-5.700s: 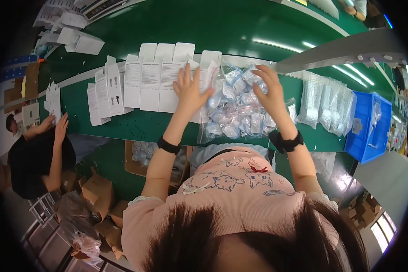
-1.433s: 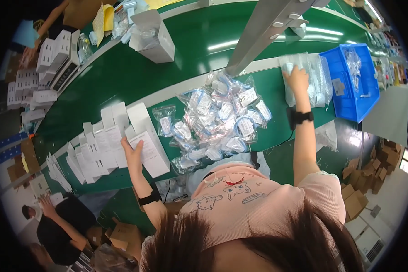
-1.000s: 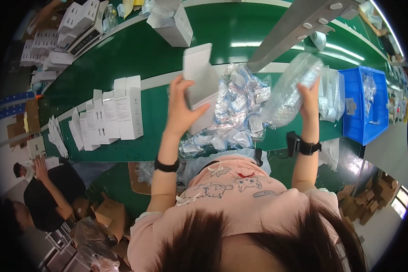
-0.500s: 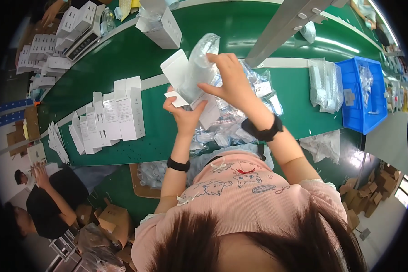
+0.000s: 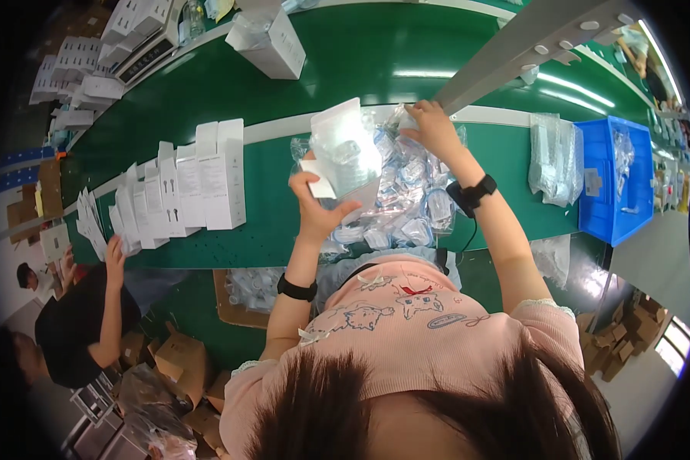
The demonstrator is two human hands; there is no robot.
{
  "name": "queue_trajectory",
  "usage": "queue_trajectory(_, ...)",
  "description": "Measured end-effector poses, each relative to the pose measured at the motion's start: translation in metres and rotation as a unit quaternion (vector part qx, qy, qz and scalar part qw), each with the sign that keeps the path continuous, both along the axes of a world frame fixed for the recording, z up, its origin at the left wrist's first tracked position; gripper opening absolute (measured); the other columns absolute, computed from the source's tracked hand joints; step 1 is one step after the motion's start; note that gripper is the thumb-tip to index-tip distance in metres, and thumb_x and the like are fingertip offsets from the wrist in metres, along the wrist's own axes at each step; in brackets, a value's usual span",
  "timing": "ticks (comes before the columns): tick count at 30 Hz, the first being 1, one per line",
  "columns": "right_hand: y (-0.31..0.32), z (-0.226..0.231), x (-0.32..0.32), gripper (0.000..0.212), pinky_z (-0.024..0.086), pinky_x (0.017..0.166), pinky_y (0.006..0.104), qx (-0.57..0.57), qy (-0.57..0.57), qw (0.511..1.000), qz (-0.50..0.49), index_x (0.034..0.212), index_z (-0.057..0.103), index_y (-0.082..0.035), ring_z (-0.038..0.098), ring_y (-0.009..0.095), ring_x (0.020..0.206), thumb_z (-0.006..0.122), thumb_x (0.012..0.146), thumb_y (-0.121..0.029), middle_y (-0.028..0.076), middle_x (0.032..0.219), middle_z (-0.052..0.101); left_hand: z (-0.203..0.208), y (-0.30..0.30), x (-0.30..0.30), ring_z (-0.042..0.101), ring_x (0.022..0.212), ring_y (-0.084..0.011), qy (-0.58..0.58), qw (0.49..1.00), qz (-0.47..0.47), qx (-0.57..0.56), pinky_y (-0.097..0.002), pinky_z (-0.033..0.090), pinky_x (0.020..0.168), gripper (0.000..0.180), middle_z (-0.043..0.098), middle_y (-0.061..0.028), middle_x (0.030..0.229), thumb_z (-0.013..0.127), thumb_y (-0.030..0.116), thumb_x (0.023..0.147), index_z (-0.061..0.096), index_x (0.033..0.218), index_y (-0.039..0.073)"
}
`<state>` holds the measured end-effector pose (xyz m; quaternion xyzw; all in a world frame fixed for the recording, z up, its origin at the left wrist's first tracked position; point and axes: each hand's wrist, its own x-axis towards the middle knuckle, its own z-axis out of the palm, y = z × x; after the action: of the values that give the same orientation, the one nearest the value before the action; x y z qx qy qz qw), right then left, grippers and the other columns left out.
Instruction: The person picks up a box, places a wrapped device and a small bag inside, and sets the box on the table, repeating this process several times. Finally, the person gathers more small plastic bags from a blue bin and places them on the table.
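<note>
My left hand (image 5: 318, 211) grips a white cardboard box (image 5: 366, 195) with its flaps standing open. Clear bubble wrap (image 5: 350, 153) shows inside the box's mouth. My right hand (image 5: 439, 134) is away from the box, at the far edge of a heap of small clear plastic packets (image 5: 406, 184). Its thumb and fingers close on a clear plastic packet (image 5: 399, 116); what is inside that packet cannot be made out. The heap lies on the green table in front of me, partly behind the box.
A row of white boxes (image 5: 218, 180) stands at the left. Farther back is a white carton (image 5: 272, 46) holding plastic. A grey metal post (image 5: 506, 61) rises beyond my right hand. Bubble-wrap bundles (image 5: 550, 161) and a blue bin (image 5: 617, 184) are at the right. A co-worker's hand (image 5: 115, 257) touches the boxes.
My right hand has left the bubble wrap and moved right to the packet heap. The wrap sits lower in the box. A co-worker's hand has reached the row of boxes.
</note>
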<state>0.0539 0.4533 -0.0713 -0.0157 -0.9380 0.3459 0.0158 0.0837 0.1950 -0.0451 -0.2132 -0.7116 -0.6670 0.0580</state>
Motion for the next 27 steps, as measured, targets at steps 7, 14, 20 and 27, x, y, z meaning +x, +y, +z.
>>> queue_trajectory(7,-0.009,-0.023,0.006,0.034,0.043,0.074,0.0380,0.205,0.004,0.978,0.034,0.097,0.057,-0.006,0.051,0.029,0.088,0.064,0.063,-0.009,0.011,0.086,0.055,0.047,-0.001,-0.018,0.047,0.101,-0.0252,-0.080,0.990,0.024,-0.113,-0.0320,0.039,0.084,0.044,0.043,-0.0179,0.116,0.076,0.009,0.059,0.040,0.085,0.006)
queue_trajectory(14,-0.005,0.041,0.024,0.046,0.042,0.081,0.0380,0.137,-0.025,0.989,0.045,0.104,0.055,-0.004,0.049,0.033,0.094,0.067,0.060,-0.010,0.013,0.099,0.052,0.054,-0.019,-0.025,0.048,0.098,-0.0246,-0.099,0.985,-0.034,-0.136,-0.0293,0.040,0.081,0.041,0.044,-0.0143,0.113,0.070,0.004,0.063,0.046,0.095,0.002)
queue_trajectory(20,-0.083,0.051,0.043,0.085,0.033,0.093,0.0354,-0.185,0.072,0.963,0.183,0.128,0.034,-0.006,0.041,0.035,0.110,0.074,0.054,-0.015,0.017,0.119,0.042,0.038,-0.034,-0.023,0.047,0.099,-0.0245,-0.147,0.986,-0.004,0.075,-0.0286,0.037,0.084,0.040,0.044,-0.0134,0.113,0.066,0.004,0.065,0.046,0.099,0.002)
queue_trajectory(27,-0.130,0.079,0.031,0.098,0.032,0.093,0.0352,-0.262,0.076,0.954,0.125,0.134,0.025,-0.007,0.042,0.033,0.106,0.076,0.050,-0.015,0.018,0.115,0.043,0.102,-0.038,-0.015,0.047,0.098,-0.0286,0.166,0.947,0.218,-0.166,-0.0323,0.035,0.088,0.036,0.046,-0.0173,0.109,0.062,0.001,0.066,0.047,0.099,0.003)
